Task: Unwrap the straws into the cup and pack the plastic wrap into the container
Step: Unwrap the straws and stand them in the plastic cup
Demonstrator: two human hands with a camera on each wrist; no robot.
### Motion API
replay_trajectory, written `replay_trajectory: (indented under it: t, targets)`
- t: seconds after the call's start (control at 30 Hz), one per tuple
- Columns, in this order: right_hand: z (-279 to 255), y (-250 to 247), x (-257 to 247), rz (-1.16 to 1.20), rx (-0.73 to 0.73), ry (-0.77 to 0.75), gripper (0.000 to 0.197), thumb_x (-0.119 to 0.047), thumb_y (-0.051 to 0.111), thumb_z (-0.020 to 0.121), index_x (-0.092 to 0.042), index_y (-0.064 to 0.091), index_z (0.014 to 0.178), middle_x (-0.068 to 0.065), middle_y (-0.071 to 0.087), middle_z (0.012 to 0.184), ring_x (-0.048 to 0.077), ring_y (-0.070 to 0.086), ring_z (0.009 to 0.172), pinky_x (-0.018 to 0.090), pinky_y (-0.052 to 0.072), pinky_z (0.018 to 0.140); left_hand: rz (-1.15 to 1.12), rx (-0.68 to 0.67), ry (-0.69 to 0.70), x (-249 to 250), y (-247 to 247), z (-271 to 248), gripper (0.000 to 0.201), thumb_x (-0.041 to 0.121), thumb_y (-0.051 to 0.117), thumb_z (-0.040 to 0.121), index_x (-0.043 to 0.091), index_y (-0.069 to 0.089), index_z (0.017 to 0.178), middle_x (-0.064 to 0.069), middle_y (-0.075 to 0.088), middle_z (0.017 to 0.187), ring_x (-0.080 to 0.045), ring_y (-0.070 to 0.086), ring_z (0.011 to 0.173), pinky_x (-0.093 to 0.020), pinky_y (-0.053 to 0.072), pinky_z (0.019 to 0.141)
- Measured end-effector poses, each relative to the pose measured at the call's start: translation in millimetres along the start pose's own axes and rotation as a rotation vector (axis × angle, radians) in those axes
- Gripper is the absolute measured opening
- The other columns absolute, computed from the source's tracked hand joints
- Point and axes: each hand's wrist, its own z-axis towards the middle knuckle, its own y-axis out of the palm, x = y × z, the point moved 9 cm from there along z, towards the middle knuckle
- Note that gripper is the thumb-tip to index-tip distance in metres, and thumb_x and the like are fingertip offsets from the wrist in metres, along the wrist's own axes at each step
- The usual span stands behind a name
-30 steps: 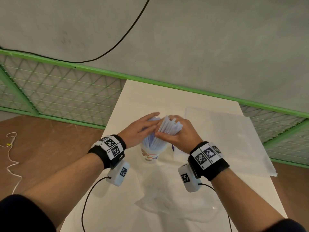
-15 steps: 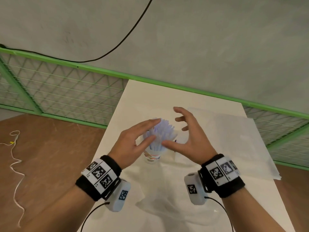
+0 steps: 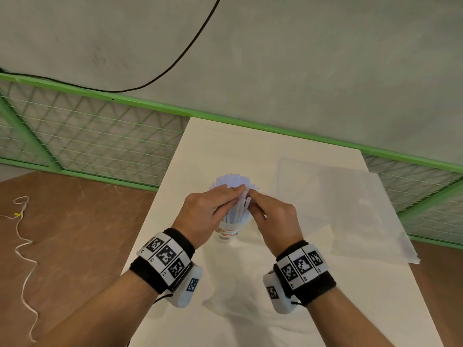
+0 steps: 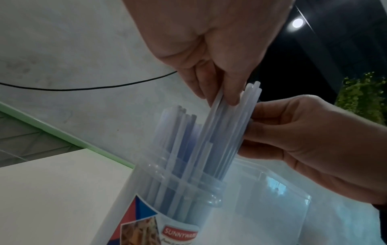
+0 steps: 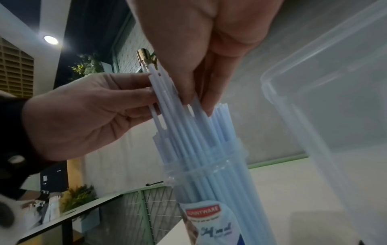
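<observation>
fingers (image 4: 228, 92) pinching thin translucent straws (image 4: 226, 132), clear ribbed cup (image 4: 167, 190)

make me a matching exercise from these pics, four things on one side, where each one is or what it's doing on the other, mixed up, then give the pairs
Things:
1. straws
2. cup
3. plastic wrap
4. container

Places or states:
A. lies crumpled on the table, nearest the person
B. stands clear, right of the cup
C. stand bunched in the cup, pinched by the left hand and right hand
D. stands upright between the two wrists, labelled

Pairs: 1-C, 2-D, 3-A, 4-B
</observation>
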Motion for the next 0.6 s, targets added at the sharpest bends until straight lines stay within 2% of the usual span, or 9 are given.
replay_trajectory:
  t: [0.07,0.13,0.17,0.27,0.33,0.4,0.43,0.5,0.6]
  targets:
    - [-3.3,4.4,3.0,-0.067,-0.003,0.004,0.024,-0.021,0.053,0.095,-0.013,0.073,0.105,-0.002,0.069,0.074,0.007,0.050,0.063,0.015,0.043,0.061,0.026,0.003,0.008,-2.8,0.0,1.4,0.034,0.010,0.066,0.086,0.011,0.066,0.121,0.012,0.063,0.117,-0.015,0.057,0.119,-0.017,0.043,0.103]
    - [-9.4,8.8,2.4,-0.124,0.009,-0.022,0.029,-0.025,0.047,0.094,-0.014,0.073,0.099,-0.004,0.069,0.074,0.020,0.056,0.066,0.025,0.048,0.059,0.051,-0.004,0.021,-4.0,1.9,0.6,0.032,0.011,0.064,0.086,0.010,0.069,0.117,0.007,0.068,0.115,-0.016,0.058,0.117,-0.017,0.043,0.101]
    - [-12.0,10.4,1.7,-0.095,0.012,-0.033,0.028,-0.024,0.047,0.094,-0.014,0.073,0.100,-0.006,0.070,0.080,0.022,0.054,0.071,0.023,0.045,0.064,0.064,-0.012,0.028,-4.8,3.4,-1.0,0.029,0.012,0.063,0.086,0.012,0.071,0.114,0.004,0.071,0.112,-0.015,0.059,0.116,-0.016,0.044,0.099]
    - [-15.8,10.3,5.0,0.027,-0.010,-0.014,0.030,-0.019,0.046,0.097,-0.015,0.069,0.116,-0.007,0.069,0.112,0.015,0.050,0.095,0.019,0.040,0.086,0.095,-0.018,0.059,-5.1,5.8,-6.5,0.024,0.021,0.056,0.088,0.014,0.072,0.104,0.002,0.074,0.103,-0.013,0.060,0.111,-0.019,0.046,0.094]
    - [-16.9,5.8,8.5,0.096,-0.013,0.046,0.037,-0.017,0.045,0.098,-0.012,0.057,0.133,-0.002,0.057,0.134,0.012,0.047,0.121,0.022,0.036,0.104,0.187,-0.012,0.153,-0.6,6.8,-9.4,0.024,0.018,0.053,0.088,0.010,0.073,0.100,0.000,0.074,0.103,-0.015,0.061,0.109,-0.025,0.042,0.101]
    - [-18.1,3.0,-1.4,0.131,-0.027,0.014,0.051,-0.008,0.048,0.095,-0.010,0.041,0.145,0.003,0.042,0.149,0.010,0.036,0.139,0.022,0.027,0.114,0.339,-0.046,0.260,2.1,14.1,-12.4,0.024,0.015,0.051,0.091,0.008,0.073,0.099,0.000,0.072,0.110,-0.021,0.058,0.118,-0.038,0.034,0.110]
    - [-20.1,5.6,-8.8,0.107,-0.049,-0.039,0.057,-0.004,0.049,0.092,-0.009,0.036,0.148,0.004,0.038,0.153,0.012,0.032,0.143,0.025,0.025,0.116,0.408,-0.073,0.276,0.1,18.8,-14.1,0.026,0.015,0.049,0.093,0.008,0.073,0.100,0.001,0.071,0.113,-0.025,0.055,0.123,-0.043,0.030,0.112]
    - [-27.7,19.2,-14.0,-0.020,-0.112,-0.104,0.062,-0.005,0.044,0.090,-0.012,0.031,0.150,0.003,0.034,0.156,0.015,0.026,0.147,0.035,0.030,0.115,0.488,-0.135,0.265,-5.0,26.5,-16.8,0.029,0.015,0.045,0.095,0.009,0.072,0.106,0.000,0.068,0.121,-0.027,0.051,0.129,-0.047,0.027,0.113]
    - [-39.7,35.1,-4.1,-0.117,-0.178,-0.081,0.062,-0.012,0.039,0.091,-0.015,0.027,0.151,-0.002,0.030,0.158,0.016,0.019,0.149,0.049,0.040,0.106,0.480,-0.199,0.221,-6.3,29.6,-24.0,0.035,0.013,0.042,0.096,0.009,0.063,0.124,-0.001,0.059,0.135,-0.023,0.041,0.138,-0.048,0.024,0.116]
